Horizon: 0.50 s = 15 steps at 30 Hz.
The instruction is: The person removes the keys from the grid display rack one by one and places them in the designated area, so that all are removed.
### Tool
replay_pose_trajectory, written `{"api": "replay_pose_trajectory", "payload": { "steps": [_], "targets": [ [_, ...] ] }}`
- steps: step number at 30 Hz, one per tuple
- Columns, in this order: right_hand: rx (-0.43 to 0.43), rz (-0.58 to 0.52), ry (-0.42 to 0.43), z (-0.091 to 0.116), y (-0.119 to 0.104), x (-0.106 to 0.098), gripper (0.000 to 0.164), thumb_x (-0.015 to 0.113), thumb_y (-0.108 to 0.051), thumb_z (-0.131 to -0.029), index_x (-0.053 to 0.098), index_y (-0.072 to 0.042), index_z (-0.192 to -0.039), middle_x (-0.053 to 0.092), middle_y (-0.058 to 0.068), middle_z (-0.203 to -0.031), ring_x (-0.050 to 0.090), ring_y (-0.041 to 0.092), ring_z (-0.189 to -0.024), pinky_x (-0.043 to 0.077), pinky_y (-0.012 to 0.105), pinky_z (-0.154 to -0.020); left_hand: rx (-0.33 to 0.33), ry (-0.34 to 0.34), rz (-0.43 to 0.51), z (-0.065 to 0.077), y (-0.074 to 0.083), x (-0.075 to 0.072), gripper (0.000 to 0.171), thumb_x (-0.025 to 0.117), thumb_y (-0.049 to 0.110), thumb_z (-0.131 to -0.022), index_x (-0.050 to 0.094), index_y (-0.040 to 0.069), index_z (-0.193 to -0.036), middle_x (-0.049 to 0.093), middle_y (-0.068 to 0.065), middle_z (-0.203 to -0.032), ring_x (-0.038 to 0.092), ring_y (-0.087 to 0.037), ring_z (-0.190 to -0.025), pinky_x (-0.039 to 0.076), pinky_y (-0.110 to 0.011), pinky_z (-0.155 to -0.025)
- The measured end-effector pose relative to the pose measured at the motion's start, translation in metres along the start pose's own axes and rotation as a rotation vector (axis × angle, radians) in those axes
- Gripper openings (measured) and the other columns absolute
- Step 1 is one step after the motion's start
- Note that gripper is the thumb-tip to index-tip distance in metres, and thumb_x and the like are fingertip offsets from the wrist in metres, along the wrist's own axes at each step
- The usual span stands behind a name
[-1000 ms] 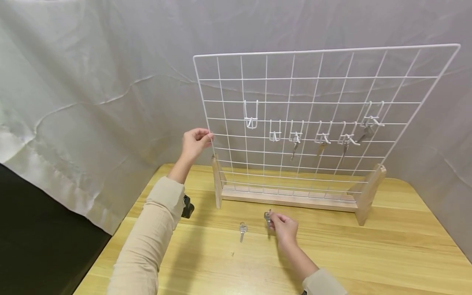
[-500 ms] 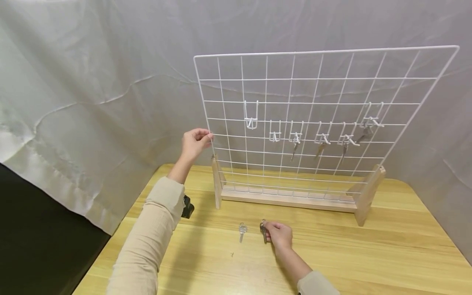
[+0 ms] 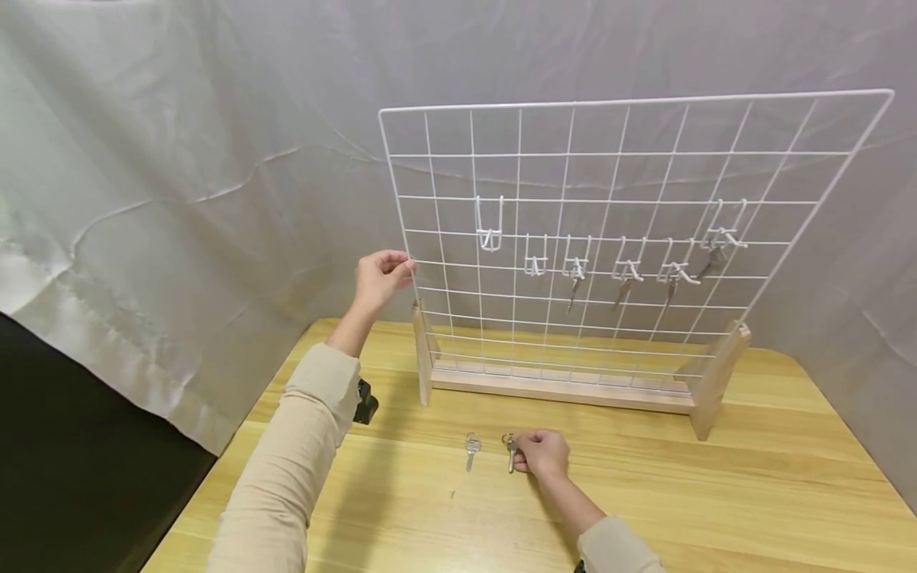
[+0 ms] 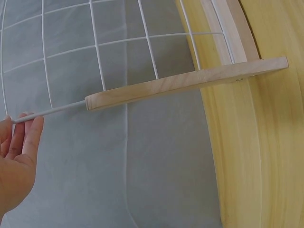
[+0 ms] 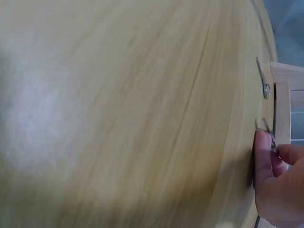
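With thumb and fingers my left hand (image 3: pixel 381 278) pinches the left edge wire of a white wire grid panel (image 3: pixel 542 199); the left wrist view shows this grip just above the wooden side support (image 4: pixel 185 81). Low over the table, my right hand (image 3: pixel 544 454) pinches a small metal key (image 3: pixel 512 458) near its head, with a ring at its top and its blade pointing toward me. Another silver key (image 3: pixel 471 452) with a ring lies just left of it on the table. In the right wrist view, thumb and fingertips of the right hand (image 5: pixel 280 180) close on the key.
The grid stands in a wooden base (image 3: pixel 559 388) on the wooden table (image 3: pixel 759 493). White hooks hang on it, several bearing keys (image 3: pixel 670 294); the hooks at left (image 3: pixel 490 239) and beside it (image 3: pixel 534 267) bear none. A tiny bit (image 3: pixel 452 494) lies in front.
My right hand has moved left and toward me with the key, coming down close to the table beside the lying key. The left hand has stayed on the grid edge.
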State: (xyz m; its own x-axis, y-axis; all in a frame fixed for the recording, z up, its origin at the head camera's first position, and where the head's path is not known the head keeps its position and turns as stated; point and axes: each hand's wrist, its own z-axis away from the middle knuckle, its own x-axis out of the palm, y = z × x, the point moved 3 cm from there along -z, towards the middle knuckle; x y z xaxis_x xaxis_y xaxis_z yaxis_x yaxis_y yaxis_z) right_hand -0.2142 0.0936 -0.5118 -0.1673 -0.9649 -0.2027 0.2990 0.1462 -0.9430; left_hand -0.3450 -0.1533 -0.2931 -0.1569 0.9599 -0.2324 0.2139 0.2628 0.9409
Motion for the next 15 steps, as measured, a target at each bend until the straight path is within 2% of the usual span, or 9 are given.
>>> {"api": "replay_pose_trajectory", "payload": {
  "steps": [6, 12, 15],
  "targets": [
    [0.022, -0.001, -0.033, -0.0033, -0.0012, -0.0032, 0.013, 0.059, 0.003, -0.081, 0.064, 0.015, -0.084, 0.065, 0.012, -0.056, 0.057, 0.007, -0.040, 0.057, 0.024, -0.046, -0.007, -0.001, 0.010, -0.0003, -0.0007, 0.0002, 0.024, 0.060, 0.004, -0.089, 0.059, -0.014, -0.104, 0.062, -0.032, -0.108, 0.067, -0.021, -0.084, 0.058, -0.033, -0.081],
    [-0.004, 0.035, -0.084, -0.0038, -0.0035, -0.0040, 0.009, 0.060, 0.006, -0.080, 0.063, 0.014, -0.080, 0.064, 0.012, -0.056, 0.055, 0.008, -0.040, 0.056, 0.024, -0.043, -0.008, -0.007, 0.010, -0.0031, -0.0022, 0.0013, 0.025, 0.059, 0.005, -0.089, 0.058, -0.015, -0.105, 0.061, -0.033, -0.109, 0.063, -0.004, -0.072, 0.058, -0.032, -0.081],
    [-0.036, 0.083, -0.098, -0.0036, -0.0020, -0.0033, 0.009, 0.062, 0.004, -0.081, 0.063, 0.012, -0.077, 0.061, 0.009, -0.051, 0.052, 0.007, -0.038, 0.053, 0.023, -0.040, -0.004, -0.001, 0.004, -0.0034, -0.0043, 0.0006, 0.025, 0.060, 0.007, -0.089, 0.059, -0.013, -0.105, 0.063, -0.031, -0.108, 0.066, -0.010, -0.078, 0.058, -0.031, -0.081]
  ]
}}
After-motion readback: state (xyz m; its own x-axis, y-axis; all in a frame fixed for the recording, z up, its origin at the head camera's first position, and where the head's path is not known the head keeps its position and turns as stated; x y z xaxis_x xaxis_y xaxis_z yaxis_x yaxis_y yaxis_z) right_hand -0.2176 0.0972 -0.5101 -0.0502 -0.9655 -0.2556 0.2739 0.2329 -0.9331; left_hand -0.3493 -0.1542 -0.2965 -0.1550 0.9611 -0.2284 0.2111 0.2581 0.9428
